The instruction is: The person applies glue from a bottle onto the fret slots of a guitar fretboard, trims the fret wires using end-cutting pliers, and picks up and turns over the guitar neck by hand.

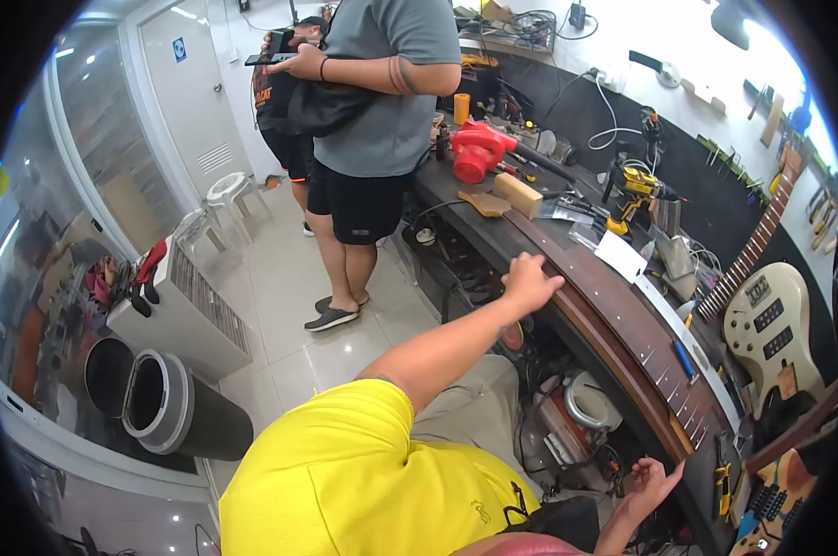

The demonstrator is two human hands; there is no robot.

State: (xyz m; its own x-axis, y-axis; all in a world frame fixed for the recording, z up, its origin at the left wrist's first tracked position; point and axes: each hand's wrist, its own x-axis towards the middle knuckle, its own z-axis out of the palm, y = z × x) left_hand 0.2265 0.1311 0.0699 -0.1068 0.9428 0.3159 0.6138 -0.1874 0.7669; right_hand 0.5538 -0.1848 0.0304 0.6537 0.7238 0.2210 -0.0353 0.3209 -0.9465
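Observation:
A long dark brown wooden neck or fretboard (613,320) with small pale dots lies along the front of the workbench. Several thin metal fret wires (686,408) show across its near end. My left hand (530,283) rests at the board's front edge toward the far end, fingers loosely bent and apart. Close to the near end, my right hand (650,486) is off the board with nothing in it, one finger stretched out and others bent. A blue-handled tool (684,360) and a long metal strip (692,324) lie behind the board.
A red blower (479,153), wood block (518,195) and yellow drill (630,196) sit farther along the bench. A cream electric guitar (769,320) leans at the right. Two people stand beyond, one in a grey shirt (372,102). A bin (192,408) stands left.

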